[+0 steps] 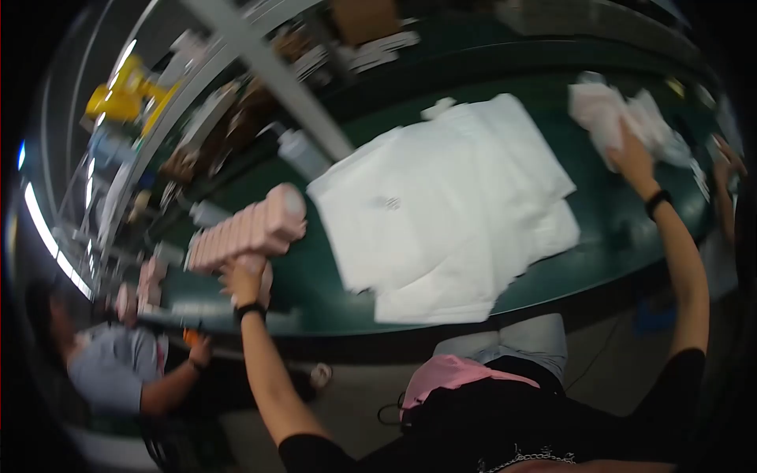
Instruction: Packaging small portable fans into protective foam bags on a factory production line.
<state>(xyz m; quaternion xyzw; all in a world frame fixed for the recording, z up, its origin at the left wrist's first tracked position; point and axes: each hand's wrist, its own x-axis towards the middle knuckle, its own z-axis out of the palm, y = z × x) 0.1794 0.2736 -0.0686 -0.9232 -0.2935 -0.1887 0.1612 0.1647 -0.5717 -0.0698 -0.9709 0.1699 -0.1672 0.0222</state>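
My left hand (pixel 244 278) reaches to a row of pale pink rounded blocks (pixel 246 231) at the left of the green table. Its fingers curl round one pink block beside the row; blur hides the exact grip. Far to the right, my right hand (pixel 632 160) is closed on a pale pink item (pixel 597 114) wrapped in thin, whitish plastic. More crumpled plastic bags (pixel 656 126) lie against it. Between my hands spreads a loose stack of flat white plastic bags (pixel 449 209), its sheets fanned unevenly and reaching the near edge.
A pump bottle (pixel 300 153) stands behind the white stack, near a metal post (pixel 288 79). At the left sits a co-worker in a grey-blue shirt (pixel 118 366). Another person's hand (pixel 729 158) shows at the right rim. Cartons (pixel 365 20) occupy the back.
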